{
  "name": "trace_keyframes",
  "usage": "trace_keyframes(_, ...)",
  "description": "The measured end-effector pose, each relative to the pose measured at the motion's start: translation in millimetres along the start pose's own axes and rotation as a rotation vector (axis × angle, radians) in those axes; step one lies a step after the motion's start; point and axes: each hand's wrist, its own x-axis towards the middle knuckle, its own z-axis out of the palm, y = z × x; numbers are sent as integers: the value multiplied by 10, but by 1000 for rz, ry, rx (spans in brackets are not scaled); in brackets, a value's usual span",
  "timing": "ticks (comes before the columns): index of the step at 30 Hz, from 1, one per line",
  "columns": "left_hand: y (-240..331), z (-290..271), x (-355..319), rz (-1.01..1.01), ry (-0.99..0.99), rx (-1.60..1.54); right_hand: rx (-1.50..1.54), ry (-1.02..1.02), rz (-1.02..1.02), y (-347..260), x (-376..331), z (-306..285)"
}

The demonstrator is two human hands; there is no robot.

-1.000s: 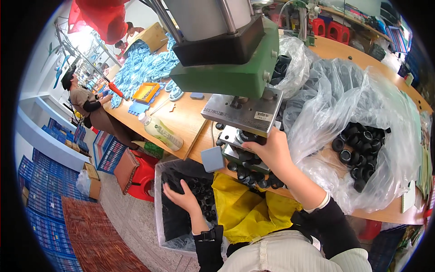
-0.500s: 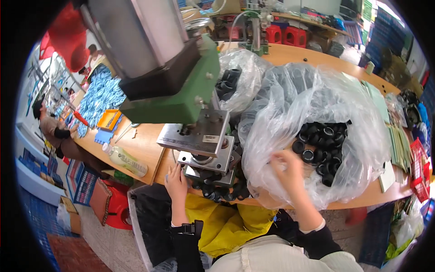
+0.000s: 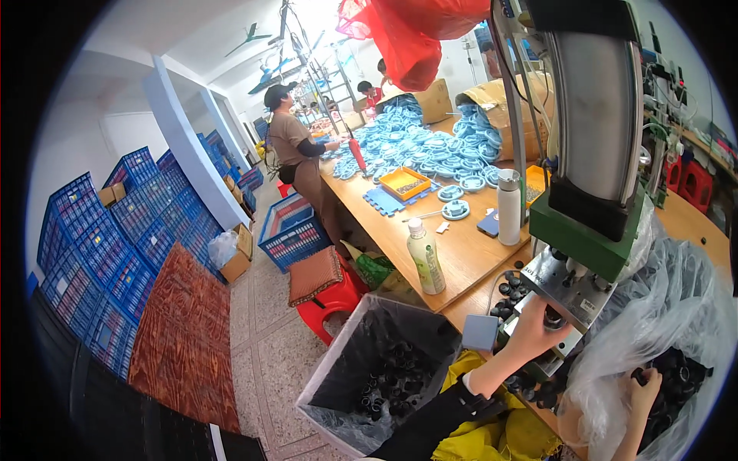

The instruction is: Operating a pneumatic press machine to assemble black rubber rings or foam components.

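My left hand (image 3: 532,332) reaches into the green and grey press (image 3: 590,154), between its upper metal plate (image 3: 565,288) and the lower plate. Its fingers curl at a dark round piece there; the fingertips are partly hidden, so what they grip is unclear. My right hand (image 3: 644,390) is at the opening of the clear plastic bag (image 3: 600,392), its fingers pinching a small black cap (image 3: 639,376). More black round caps (image 3: 679,378) fill the bag beside it. Loose black pieces (image 3: 509,288) lie on the table next to the press.
Left of the press stand a white bottle (image 3: 508,207), a drink bottle (image 3: 425,257) and an orange tray (image 3: 405,183). A lined bin (image 3: 384,384) with black pieces sits below the table edge. Light-blue parts (image 3: 415,142) are heaped farther back, where a person (image 3: 296,146) stands.
The view has swung left, showing the bin, crates and person. My left hand has moved from the press's side in between its plates. My right hand has closed on a black cap.
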Motion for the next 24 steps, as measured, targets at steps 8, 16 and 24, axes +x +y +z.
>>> trace_keyframes(8, -170, 170, 143, -5, 138, 150, 752, -202, 360, -889, -438, -724)
trace_keyframes(16, -243, -446, -598, -400, 510, 240, 853, -260, -287, -2476, -648, -285)
trace_keyframes(24, -1010, -2308, -2037, -577, 718, 1179, 682, -200, -346, -2948, -256, 422)
